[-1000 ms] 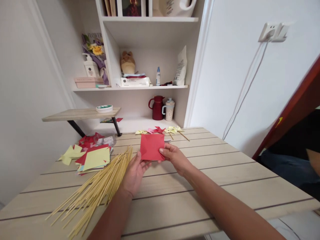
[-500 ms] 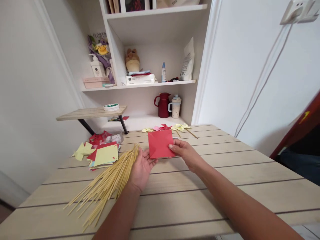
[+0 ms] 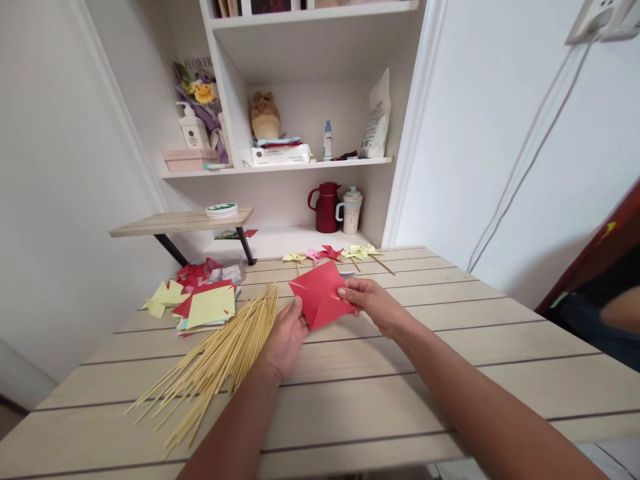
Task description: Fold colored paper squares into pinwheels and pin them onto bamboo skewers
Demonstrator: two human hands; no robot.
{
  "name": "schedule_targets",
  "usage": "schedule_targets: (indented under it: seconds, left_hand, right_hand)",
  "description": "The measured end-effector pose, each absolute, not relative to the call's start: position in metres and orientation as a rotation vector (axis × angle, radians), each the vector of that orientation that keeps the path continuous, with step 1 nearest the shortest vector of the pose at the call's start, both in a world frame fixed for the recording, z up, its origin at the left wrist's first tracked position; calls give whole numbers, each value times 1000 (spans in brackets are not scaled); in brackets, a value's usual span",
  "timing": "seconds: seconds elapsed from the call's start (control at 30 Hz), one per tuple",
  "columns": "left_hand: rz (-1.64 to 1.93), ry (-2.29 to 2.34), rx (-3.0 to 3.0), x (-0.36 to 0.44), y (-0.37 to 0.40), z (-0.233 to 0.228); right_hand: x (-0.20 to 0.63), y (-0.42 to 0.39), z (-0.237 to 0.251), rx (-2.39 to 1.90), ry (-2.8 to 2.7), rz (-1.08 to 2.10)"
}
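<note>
Two hands meet on one red paper (image 3: 323, 300) at the middle of the frame, just above the table (image 3: 380, 373). The left hand (image 3: 287, 337) has its fingers closed on the paper's lower left edge; the right hand (image 3: 373, 303) pinches the right corner, thumb on top. The sheet sits tilted, one corner pointing up, with faint creases or cuts running toward its centre.

Paper like this looks light and limp, and would crease or tear readily. I judge the safest hold to be at the edges or corners, with a gentle pinch on both sides, as it is held now.

Left of the hands lies a loose sheaf of sticks (image 3: 215, 363), fanned toward the lower left. Beyond them, a stack of yellow and red sheets (image 3: 207, 310) rests near the table's left edge. Small finished pinwheels (image 3: 333, 255) lie in a row at the far edge, upper centre. Behind stands a shelf (image 3: 280, 167) with a red jug (image 3: 325, 208) below it. Another person's arm (image 3: 620, 313) shows at the right edge.
</note>
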State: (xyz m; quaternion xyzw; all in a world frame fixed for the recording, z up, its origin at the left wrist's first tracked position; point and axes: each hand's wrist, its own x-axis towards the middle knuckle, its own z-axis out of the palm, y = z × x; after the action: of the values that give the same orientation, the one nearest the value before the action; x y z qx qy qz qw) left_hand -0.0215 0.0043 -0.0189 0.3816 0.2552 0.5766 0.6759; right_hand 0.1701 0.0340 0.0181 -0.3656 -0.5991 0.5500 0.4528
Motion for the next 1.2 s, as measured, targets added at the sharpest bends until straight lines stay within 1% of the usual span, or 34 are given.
schedule_targets:
  seconds: [0.17,0.37,0.6,0.73,0.8,0.9,0.97,1.07,1.2]
  left_hand:
    - [1259,551,873,-23,4,-21]
    - [1258,697,896,-22,7,-25]
    - [1318,712,882,-18,9,-25]
    - [1508,691,694,-20,14,-26]
    - [1576,670,596,-22,16,-27]
    - [1583,664,512,-25,19,-29]
    - [1585,665,480,-26,19,-29]
    - [1597,647,440,-28,20,-30]
    - [1578,616,433,-27,18,-31]
  right_hand:
    - [175,35,22,-969,-1575,1404]
    - [176,36,20,-1026,-1601,1437]
    - [164,31,14,-904,-1571,1354]
    - [160,33,7,-897,-1477,1145]
    - [158,33,3,-899,-1558,966]
    - [152,29,-3,-908,-1762,624]
    - [145,24,-7,-912,-1860,460]
    - [136,16,-13,-904,-1942,389]
    - [130,14,-19,-898,-1954,404]
